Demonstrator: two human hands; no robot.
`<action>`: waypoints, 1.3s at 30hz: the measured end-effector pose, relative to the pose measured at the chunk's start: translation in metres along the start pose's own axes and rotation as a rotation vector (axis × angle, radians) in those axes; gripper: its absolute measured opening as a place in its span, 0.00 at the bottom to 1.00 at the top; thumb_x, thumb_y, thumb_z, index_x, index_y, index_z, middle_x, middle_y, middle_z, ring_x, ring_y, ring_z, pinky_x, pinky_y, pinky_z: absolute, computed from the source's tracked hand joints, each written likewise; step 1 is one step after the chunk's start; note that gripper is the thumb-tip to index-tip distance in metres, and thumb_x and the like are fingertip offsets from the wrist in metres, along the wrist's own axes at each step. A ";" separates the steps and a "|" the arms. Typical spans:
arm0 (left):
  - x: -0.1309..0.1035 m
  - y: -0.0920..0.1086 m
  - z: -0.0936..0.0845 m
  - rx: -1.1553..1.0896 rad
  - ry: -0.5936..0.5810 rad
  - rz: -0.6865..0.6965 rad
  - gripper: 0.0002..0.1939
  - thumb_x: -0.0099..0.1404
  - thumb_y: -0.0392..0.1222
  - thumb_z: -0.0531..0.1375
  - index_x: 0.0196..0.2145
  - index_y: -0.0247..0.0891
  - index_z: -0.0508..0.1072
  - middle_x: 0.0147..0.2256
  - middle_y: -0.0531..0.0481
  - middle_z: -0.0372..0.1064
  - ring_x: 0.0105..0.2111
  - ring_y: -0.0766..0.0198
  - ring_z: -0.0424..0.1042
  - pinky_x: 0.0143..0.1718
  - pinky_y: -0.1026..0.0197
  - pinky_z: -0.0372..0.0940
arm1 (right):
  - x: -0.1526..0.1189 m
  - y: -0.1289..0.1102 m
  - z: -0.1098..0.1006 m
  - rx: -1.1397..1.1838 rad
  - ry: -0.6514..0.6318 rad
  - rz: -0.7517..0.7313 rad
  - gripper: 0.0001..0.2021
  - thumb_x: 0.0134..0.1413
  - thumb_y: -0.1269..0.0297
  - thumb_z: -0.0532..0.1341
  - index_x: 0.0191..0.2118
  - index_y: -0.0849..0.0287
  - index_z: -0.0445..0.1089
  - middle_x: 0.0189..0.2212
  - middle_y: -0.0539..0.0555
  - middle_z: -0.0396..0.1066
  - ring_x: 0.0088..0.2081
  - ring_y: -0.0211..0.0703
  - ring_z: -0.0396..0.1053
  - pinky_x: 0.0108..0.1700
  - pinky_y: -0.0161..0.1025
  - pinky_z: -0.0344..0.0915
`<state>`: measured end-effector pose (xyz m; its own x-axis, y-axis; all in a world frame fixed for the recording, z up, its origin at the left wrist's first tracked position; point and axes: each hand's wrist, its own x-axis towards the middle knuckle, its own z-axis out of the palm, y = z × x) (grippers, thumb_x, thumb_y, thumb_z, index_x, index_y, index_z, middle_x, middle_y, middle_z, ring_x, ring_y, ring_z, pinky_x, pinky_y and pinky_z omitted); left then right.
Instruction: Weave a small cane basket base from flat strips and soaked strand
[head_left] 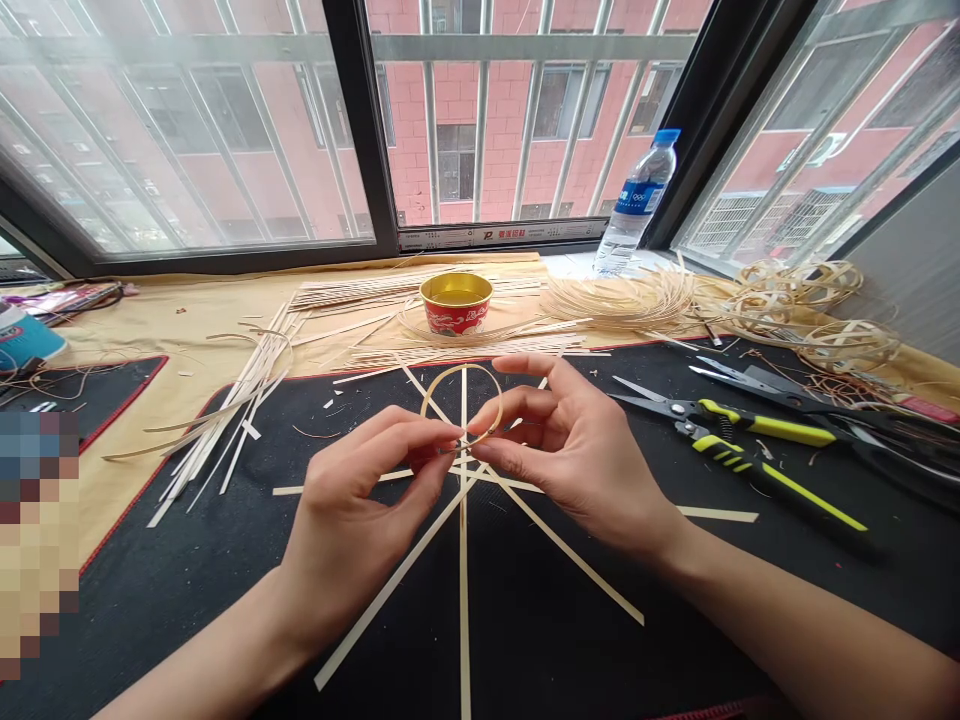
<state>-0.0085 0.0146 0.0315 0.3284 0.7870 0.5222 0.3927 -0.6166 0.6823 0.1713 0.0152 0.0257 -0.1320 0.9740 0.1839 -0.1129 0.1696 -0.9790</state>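
Note:
A small ring of thin bamboo strip (455, 368) stands upright between my two hands. My left hand (375, 480) pinches the lower part of the ring between thumb and index finger, where a small bit of wire or thread seems to show. My right hand (574, 440) grips the ring's lower right side with thumb and fingers, its index finger raised. Below them, flat bamboo strips (464, 600) lie crossed in a star on the black mat (562, 640). The crossing point is partly hidden by my fingers.
Green-handled pliers (780, 475) and black scissors (757, 380) lie on the right. A red tin (456, 305) stands beyond my hands. Loose bamboo strips (225, 410) lie left, coiled strips (622, 300) at back right. A water bottle (637, 205) stands by the window.

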 end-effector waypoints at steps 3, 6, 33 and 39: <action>0.001 0.001 0.001 -0.014 -0.028 -0.024 0.07 0.63 0.32 0.59 0.34 0.41 0.76 0.31 0.52 0.71 0.30 0.67 0.71 0.32 0.66 0.66 | -0.001 0.002 0.000 -0.064 -0.010 -0.058 0.22 0.46 0.62 0.70 0.46 0.54 0.61 0.30 0.48 0.74 0.33 0.41 0.75 0.39 0.40 0.72; 0.002 0.002 0.000 -0.013 -0.051 -0.044 0.06 0.62 0.33 0.60 0.35 0.40 0.77 0.31 0.52 0.72 0.30 0.67 0.71 0.32 0.66 0.66 | -0.002 0.004 0.000 -0.099 -0.002 -0.105 0.19 0.49 0.62 0.69 0.44 0.53 0.63 0.30 0.47 0.74 0.33 0.41 0.75 0.39 0.40 0.72; 0.002 0.001 -0.002 0.021 -0.048 0.100 0.05 0.61 0.30 0.62 0.31 0.36 0.78 0.29 0.53 0.74 0.29 0.70 0.73 0.31 0.70 0.67 | -0.003 0.012 -0.003 -0.282 -0.103 -0.365 0.15 0.53 0.73 0.63 0.44 0.55 0.60 0.29 0.45 0.70 0.31 0.33 0.71 0.39 0.34 0.70; 0.002 0.001 -0.002 0.055 -0.057 0.123 0.06 0.60 0.29 0.62 0.30 0.36 0.77 0.29 0.54 0.74 0.28 0.71 0.73 0.30 0.71 0.67 | -0.003 0.013 -0.003 -0.287 -0.147 -0.335 0.16 0.53 0.74 0.63 0.44 0.56 0.58 0.30 0.46 0.70 0.33 0.34 0.70 0.40 0.35 0.69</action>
<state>-0.0095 0.0161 0.0342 0.4251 0.7039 0.5691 0.3926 -0.7099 0.5847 0.1735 0.0149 0.0125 -0.2752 0.8305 0.4843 0.1013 0.5260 -0.8444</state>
